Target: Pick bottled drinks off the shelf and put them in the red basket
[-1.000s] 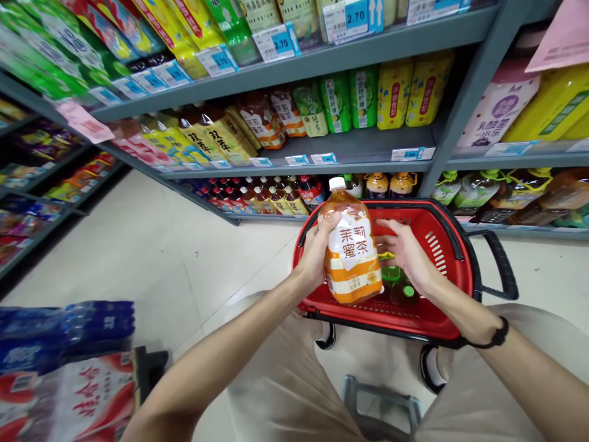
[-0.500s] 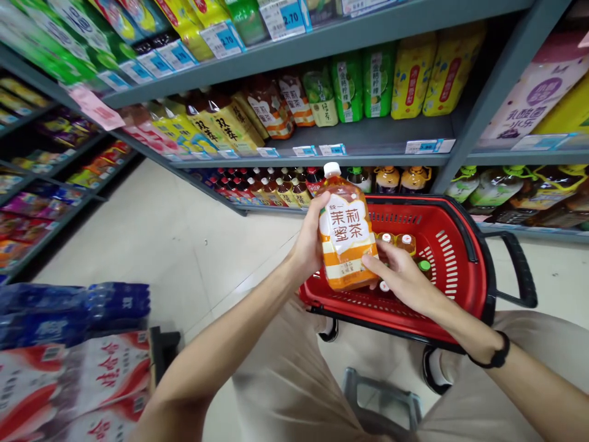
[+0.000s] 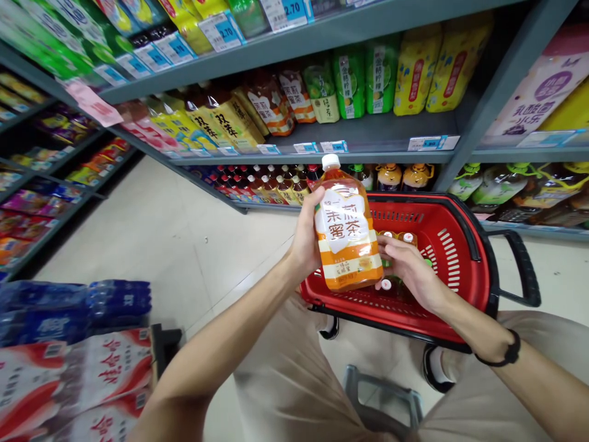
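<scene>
I hold a large orange tea bottle [image 3: 347,233] with a white cap and a white and orange label upright over a red shopping basket [image 3: 455,258]. My left hand [image 3: 306,236] wraps round its left side. My right hand [image 3: 407,267] grips its lower right side from behind. Inside the basket, several smaller bottles [image 3: 407,238] with white, orange and green caps show beside the big bottle.
Grey shelves [image 3: 368,138] packed with drink bottles and price tags run across the back. A black basket handle [image 3: 522,264] sticks out at the right. Shrink-wrapped red and blue packs [image 3: 73,356] lie at the lower left. Pale tiled aisle floor [image 3: 151,245] stretches left.
The bottle has risen out of the basket and tilted slightly. My right hand moved from the bottle's lower front to its right side.
</scene>
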### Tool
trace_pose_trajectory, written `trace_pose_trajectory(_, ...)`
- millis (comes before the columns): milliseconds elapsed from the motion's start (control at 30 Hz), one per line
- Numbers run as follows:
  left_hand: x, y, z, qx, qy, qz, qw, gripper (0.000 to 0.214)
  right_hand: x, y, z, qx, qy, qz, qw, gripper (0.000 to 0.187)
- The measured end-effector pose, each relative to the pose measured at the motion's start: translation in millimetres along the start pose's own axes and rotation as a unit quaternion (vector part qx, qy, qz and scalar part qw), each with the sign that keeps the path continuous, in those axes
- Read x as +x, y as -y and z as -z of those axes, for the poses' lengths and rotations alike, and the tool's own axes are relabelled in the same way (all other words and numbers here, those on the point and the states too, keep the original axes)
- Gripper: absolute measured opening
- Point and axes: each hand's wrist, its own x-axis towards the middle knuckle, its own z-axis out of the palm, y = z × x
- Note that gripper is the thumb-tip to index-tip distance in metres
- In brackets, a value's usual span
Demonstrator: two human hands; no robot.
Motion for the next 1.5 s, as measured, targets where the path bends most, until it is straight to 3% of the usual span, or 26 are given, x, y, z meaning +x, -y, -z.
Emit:
trace_pose_trajectory(300,-5.5,-1.1,0.5,-0.002,-0.003,-0.052,0.999,0.065,-2.1,12.7,-11.6,-0.024,-0.034,-0.011,0.999,0.046)
trace_pose_trajectory(633,-8.6,-2.6,-3.8,-0.026,0.049,-0.052,0.997,0.068,-3.5,15.2,-10.2,-0.044,-0.027,-0.001,0.999,0.051)
trace_pose_trajectory(1167,-13.6,-2.2,-9.3,-0.029,0.032,-0.067,0.997,0.075,-4.2,13.7,-9.0,-0.077,-0.039,0.01,0.996,0.044)
trace_pose_trajectory(1500,3.4,8.6,2.5,-0.069,0.04,0.026,0.996,0.075,0.9,7.9,-9.2,-0.028,-0.048,-0.002,0.998,0.049)
